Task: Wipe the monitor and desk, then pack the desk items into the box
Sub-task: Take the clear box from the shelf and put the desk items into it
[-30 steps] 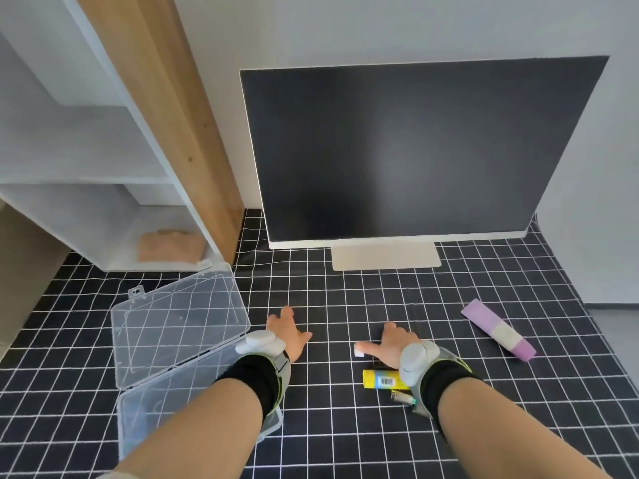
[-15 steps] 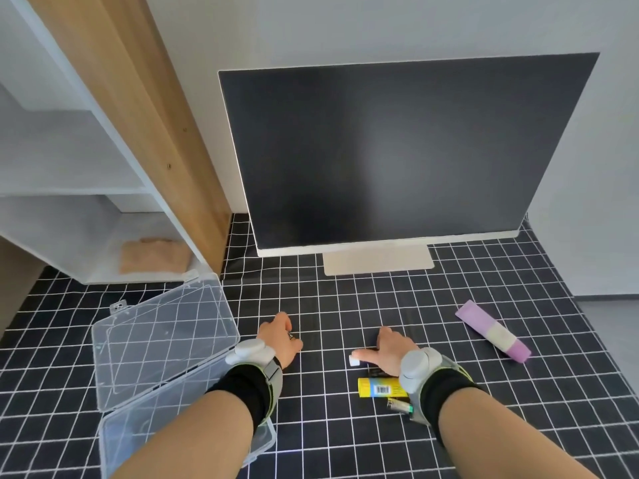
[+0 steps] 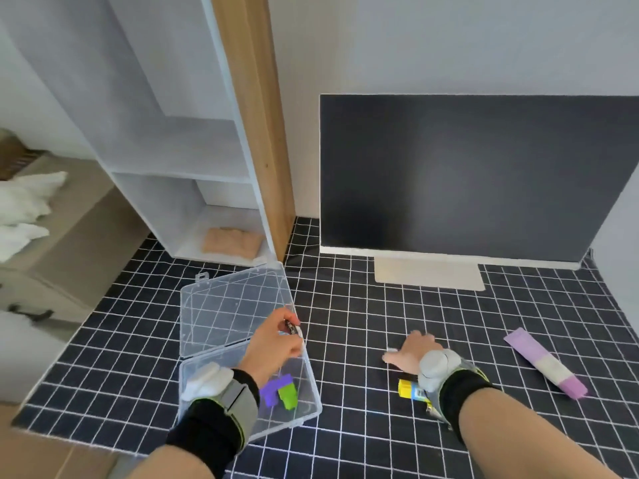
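Note:
The clear plastic box lies open at the desk's left, with its lid tilted back. Purple and green clips lie inside it. My left hand hovers over the box's right edge, pinching a small dark battery-like item. My right hand rests flat on the checked desk cloth, fingers on a small white piece. A yellow glue stick lies partly under that wrist. A purple and white tube lies at the right. The dark monitor stands behind.
A white shelf unit with a wooden side panel stands at the back left, with a beige cloth in its lowest compartment. A bed with white fabric lies left of the desk.
My left hand lifted a small dark item off the cloth and carried it left over the open box. The camera swung left. My right hand stayed near the white piece.

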Demonstrator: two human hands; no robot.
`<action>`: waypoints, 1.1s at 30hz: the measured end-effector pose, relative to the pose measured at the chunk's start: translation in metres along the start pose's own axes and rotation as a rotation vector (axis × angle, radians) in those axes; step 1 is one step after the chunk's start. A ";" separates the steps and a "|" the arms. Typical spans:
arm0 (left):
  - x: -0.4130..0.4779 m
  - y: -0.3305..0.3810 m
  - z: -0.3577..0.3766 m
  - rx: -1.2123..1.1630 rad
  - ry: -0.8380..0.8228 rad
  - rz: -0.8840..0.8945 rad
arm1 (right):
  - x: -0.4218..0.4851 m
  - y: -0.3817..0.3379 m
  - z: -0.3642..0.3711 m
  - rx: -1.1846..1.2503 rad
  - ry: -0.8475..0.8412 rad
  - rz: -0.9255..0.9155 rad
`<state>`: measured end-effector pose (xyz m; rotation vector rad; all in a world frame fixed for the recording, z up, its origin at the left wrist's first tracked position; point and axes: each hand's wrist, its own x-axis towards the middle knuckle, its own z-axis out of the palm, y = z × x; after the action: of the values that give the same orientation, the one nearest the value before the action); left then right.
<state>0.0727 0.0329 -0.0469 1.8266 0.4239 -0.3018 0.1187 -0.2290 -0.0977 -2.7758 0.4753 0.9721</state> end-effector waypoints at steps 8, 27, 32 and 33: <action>-0.034 -0.075 -0.069 0.097 0.015 -0.213 | -0.053 -0.091 -0.009 0.185 0.067 -0.740; -0.042 -0.103 -0.082 0.497 0.074 -0.222 | -0.103 -0.154 0.058 -0.222 0.082 -1.158; -0.031 -0.084 -0.071 0.516 0.159 -0.128 | -0.075 -0.101 0.018 0.170 0.347 -0.940; -0.031 -0.077 -0.068 0.487 0.200 -0.091 | -0.066 -0.091 0.012 0.236 0.343 -0.850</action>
<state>0.0110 0.1135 -0.0810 2.3288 0.6126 -0.3036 0.0950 -0.1252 -0.0609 -2.5045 -0.5041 0.2270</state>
